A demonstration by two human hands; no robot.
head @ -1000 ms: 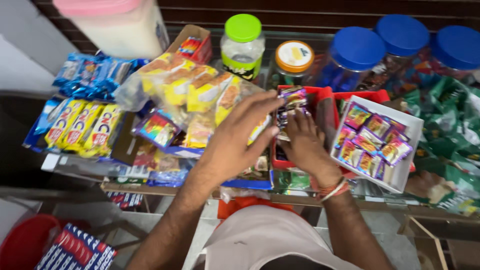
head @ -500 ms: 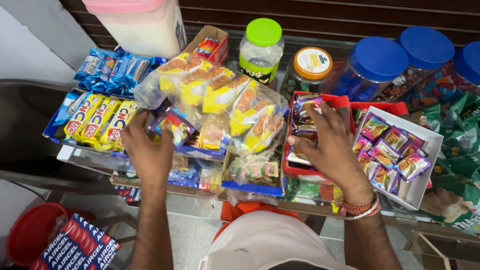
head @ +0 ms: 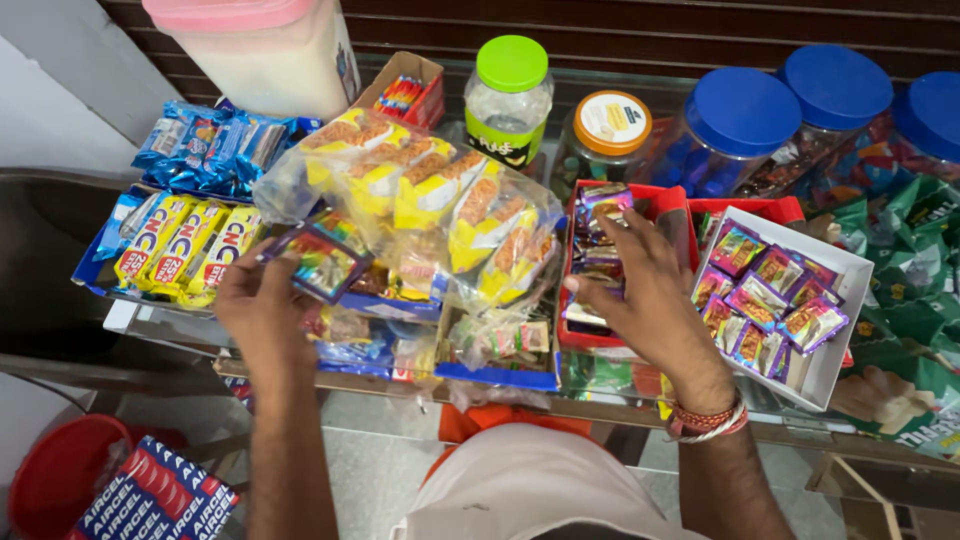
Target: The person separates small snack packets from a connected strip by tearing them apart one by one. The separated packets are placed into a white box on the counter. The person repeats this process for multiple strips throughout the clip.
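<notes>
My left hand holds a small purple-edged colourful sachet at its fingertips, just in front of a clear bag of yellow snack packets. My right hand rests in a red tray of small shiny sweet packets, fingers spread over them and touching them. A thread band circles that wrist. Right of this hand stands a white box filled with several purple sachets.
Behind stand a green-lidded jar, an orange-lidded jar, blue-lidded jars and a pink-lidded white tub. Yellow packets and blue packets lie left. Green packets lie right. A red bucket sits below.
My left hand drew back from the red tray to the left and now holds up a sachet. My right hand stayed at the red tray, shifting slightly.
</notes>
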